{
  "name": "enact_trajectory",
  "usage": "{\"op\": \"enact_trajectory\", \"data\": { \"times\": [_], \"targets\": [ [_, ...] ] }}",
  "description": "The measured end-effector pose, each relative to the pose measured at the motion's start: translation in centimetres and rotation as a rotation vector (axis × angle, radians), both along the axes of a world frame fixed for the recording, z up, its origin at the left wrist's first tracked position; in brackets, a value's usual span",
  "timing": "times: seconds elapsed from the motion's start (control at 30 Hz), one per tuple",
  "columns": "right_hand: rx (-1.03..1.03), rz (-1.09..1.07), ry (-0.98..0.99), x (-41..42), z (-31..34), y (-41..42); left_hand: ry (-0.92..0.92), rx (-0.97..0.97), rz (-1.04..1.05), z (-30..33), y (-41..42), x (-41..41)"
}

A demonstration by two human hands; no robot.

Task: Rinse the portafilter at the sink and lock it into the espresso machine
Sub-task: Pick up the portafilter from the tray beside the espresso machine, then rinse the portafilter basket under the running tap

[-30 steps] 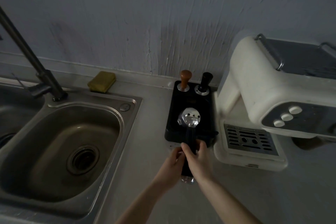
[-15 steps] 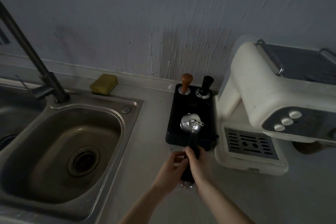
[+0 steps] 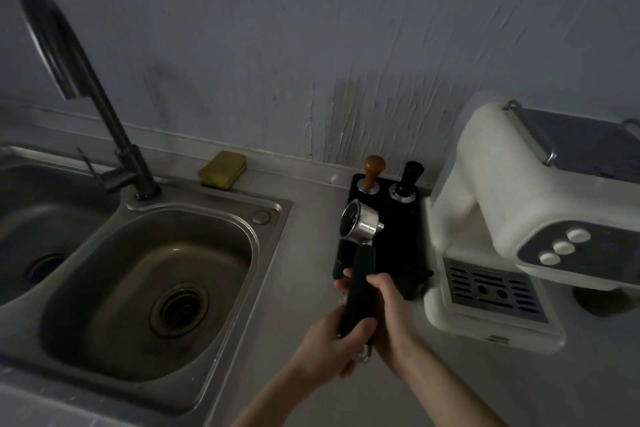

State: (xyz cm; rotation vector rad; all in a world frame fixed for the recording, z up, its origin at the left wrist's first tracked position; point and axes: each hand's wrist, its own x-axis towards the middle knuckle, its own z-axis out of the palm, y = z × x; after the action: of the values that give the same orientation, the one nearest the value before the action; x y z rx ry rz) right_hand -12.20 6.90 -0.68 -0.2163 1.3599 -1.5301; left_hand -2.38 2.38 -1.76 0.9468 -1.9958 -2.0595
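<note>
A steel sink fills the counter's left side and a cream espresso machine stands at its right edge, against the back wall. Between them, over the black mat, the portafilter is held tilted, basket facing left. The right hand and left hand both have their fingers clamped around its black handle.

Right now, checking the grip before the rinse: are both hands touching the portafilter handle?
Touching. The head view shows the left hand wrapped around the lower handle of the portafilter and the right hand clasping it higher up.
</note>
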Motion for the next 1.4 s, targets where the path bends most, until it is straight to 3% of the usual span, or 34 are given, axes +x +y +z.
{"op": "enact_trajectory", "data": {
  "times": [0.13, 0.2, 0.33, 0.47, 0.6, 0.73, 0.83, 0.9, 1.03, 1.2, 1.4],
  "targets": [
    [0.082, 0.069, 0.286, 1.9, 0.7, -1.7, -0.091, -0.320, 0.178, -0.4, -0.4, 1.8],
    [0.138, 0.093, 0.427, 3.0, 1.0, -2.5, -0.078, -0.346, 0.235, -0.3, -0.8, 2.7],
    [0.195, 0.134, 0.529, 4.9, 1.0, -4.7, -0.157, -0.368, 0.327, -0.1, -2.3, 4.3],
    [0.203, 0.214, 0.543, 6.6, 0.9, -7.1, -0.275, -0.425, 0.350, -0.2, -3.9, 6.1],
    [0.217, 0.241, 0.414, 7.8, 0.5, -9.2, -0.285, -0.421, 0.298, 0.0, -5.5, 7.9],
    [0.190, 0.286, 0.313, 8.8, 0.4, -10.4, -0.291, -0.403, 0.152, -0.1, -7.6, 10.2],
    [0.197, 0.304, 0.321, 9.5, 0.4, -11.1, -0.367, -0.507, -0.075, 0.3, -10.1, 12.4],
    [0.215, 0.339, 0.366, 9.9, 0.2, -11.4, -0.430, -0.533, -0.100, 0.5, -12.5, 13.8],
    [0.217, 0.398, 0.446, 10.7, 0.0, -12.2, -0.480, -0.539, 0.191, 0.9, -17.4, 16.0],
    [0.178, 0.466, 0.413, 11.1, -0.1, -13.5, -0.520, -0.599, 0.597, 0.8, -23.2, 17.7],
    [0.137, 0.527, 0.421, 10.9, -0.4, -15.1, -0.540, -0.681, 0.669, 1.5, -28.2, 18.4]
  ]
}}
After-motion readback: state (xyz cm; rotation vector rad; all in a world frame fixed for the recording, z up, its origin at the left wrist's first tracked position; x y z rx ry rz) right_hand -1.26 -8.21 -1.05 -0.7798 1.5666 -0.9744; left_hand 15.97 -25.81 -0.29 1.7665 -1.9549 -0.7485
